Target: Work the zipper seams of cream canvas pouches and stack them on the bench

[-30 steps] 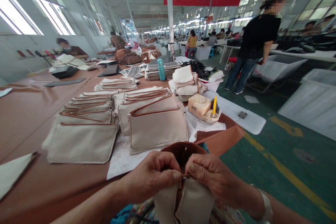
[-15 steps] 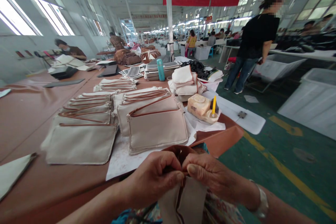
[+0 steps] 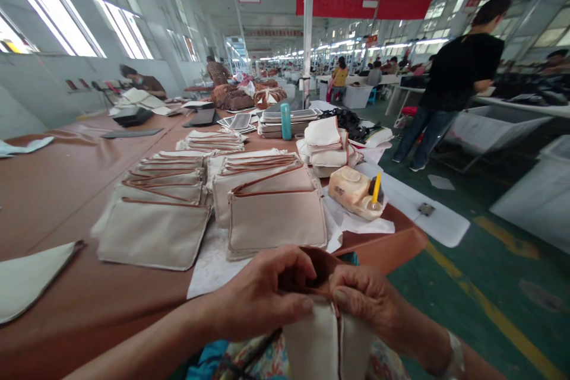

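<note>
My left hand [image 3: 262, 291] and my right hand [image 3: 365, 303] both pinch the top edge of a cream canvas pouch [image 3: 327, 338], held over my lap. Its brown lining or binding [image 3: 314, 264] shows at the mouth between my hands, and my fingers hide part of that edge. The pouch body hangs down to the bottom of the view. Just beyond my hands, a cream pouch with brown-trimmed edges [image 3: 276, 218] lies on a sheet of white paper [image 3: 209, 273].
Several stacks of similar pouches [image 3: 154, 233] cover a long brown-topped table [image 3: 53, 202]. Farther on stand a teal bottle [image 3: 285, 122], a waxy block with a yellow-handled tool [image 3: 350, 187], and white bins [image 3: 494, 130]. A co-worker [image 3: 458, 71] stands at the right on the green floor.
The pouch's brown mouth has spread wider between my hands, with my left fingers lifted slightly from it. The whole view has shifted a little as my head moved.
</note>
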Demonstrator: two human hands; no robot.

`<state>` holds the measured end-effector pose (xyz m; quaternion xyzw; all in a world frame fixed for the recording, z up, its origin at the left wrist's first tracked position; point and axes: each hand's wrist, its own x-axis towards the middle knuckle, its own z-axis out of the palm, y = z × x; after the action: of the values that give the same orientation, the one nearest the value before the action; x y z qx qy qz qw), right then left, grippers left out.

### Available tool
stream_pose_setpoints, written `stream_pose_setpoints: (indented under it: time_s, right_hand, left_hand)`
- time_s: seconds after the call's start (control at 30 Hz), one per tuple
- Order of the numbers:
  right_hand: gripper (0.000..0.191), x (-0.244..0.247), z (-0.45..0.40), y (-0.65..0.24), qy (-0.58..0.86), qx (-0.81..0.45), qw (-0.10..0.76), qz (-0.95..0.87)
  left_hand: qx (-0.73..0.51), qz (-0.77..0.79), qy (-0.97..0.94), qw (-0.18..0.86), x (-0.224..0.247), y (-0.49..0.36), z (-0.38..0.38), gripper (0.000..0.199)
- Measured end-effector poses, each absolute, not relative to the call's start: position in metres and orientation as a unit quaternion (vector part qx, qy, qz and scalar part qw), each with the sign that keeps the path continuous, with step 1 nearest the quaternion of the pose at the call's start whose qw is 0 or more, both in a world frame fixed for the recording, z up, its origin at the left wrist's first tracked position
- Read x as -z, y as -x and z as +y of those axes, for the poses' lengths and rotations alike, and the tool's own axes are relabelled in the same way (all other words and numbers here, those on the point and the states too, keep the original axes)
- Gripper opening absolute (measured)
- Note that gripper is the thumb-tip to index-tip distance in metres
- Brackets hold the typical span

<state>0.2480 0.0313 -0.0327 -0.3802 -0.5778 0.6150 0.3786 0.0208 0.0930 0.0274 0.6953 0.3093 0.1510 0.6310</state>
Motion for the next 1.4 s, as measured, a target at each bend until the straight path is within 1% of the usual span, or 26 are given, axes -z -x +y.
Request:
stream_pose_setpoints:
  time_s: [0.13,0.23,0.37,0.53,0.6,0.67,0.77,0.87,0.93,1.0,1.07,1.13,1.27,1.4]
  right_hand:
    - [0.042,0.031,0.033,-0.245,0.379,-0.604,0.382,-0.587]
    - [0.044,0.029,0.033,-0.245,0.384,-0.61,0.379,-0.581]
    - [0.043,0.03,0.033,-0.244,0.381,-0.593,0.378,-0.6]
    - [0.041,0.034,0.032,-0.246,0.389,-0.562,0.374,-0.627]
    - [0.039,0.032,0.032,-0.248,0.394,-0.548,0.373,-0.636]
    - [0.038,0.029,0.031,-0.25,0.397,-0.53,0.371,-0.651]
    - [0.035,0.02,0.029,-0.253,0.393,-0.504,0.357,-0.682]
    - [0.034,0.011,0.027,-0.254,0.385,-0.484,0.348,-0.705]
    - [0.033,0.008,0.026,-0.254,0.382,-0.48,0.347,-0.709]
    - [0.031,0.007,0.025,-0.253,0.377,-0.484,0.344,-0.711]
    - [0.029,0.007,0.025,-0.253,0.373,-0.482,0.344,-0.714]
    - [0.029,0.007,0.025,-0.252,0.37,-0.475,0.347,-0.719]
    - [0.025,0.007,0.025,-0.251,0.35,-0.487,0.365,-0.712]
    - [0.022,0.009,0.024,-0.25,0.315,-0.52,0.393,-0.69]
  left_hand:
    - [-0.216,0.248,-0.774,0.542,-0.028,-0.023,0.09,0.005]
    - [-0.213,0.23,-0.822,0.476,-0.028,-0.021,0.092,0.013]
    - [-0.181,0.229,-0.828,0.478,-0.028,-0.018,0.095,0.022]
    - [-0.168,0.134,-0.869,0.445,-0.03,-0.017,0.101,0.02]
    - [-0.138,0.138,-0.867,0.459,-0.032,-0.015,0.104,0.018]
    - [-0.115,0.18,-0.845,0.49,-0.033,-0.013,0.108,0.016]
    - [-0.093,0.249,-0.784,0.561,-0.033,-0.012,0.114,0.029]
    - [-0.046,0.252,-0.732,0.632,-0.035,-0.017,0.118,0.04]
    - [-0.013,0.243,-0.719,0.651,-0.038,-0.022,0.119,0.037]
    - [-0.004,0.251,-0.712,0.656,-0.041,-0.026,0.119,0.027]
    - [-0.005,0.273,-0.696,0.664,-0.043,-0.03,0.118,0.018]
    - [-0.005,0.294,-0.68,0.671,-0.043,-0.032,0.115,0.015]
    - [-0.029,0.315,-0.649,0.692,-0.034,-0.033,0.103,0.015]
    - [-0.114,0.277,-0.556,0.775,-0.022,-0.034,0.09,0.016]
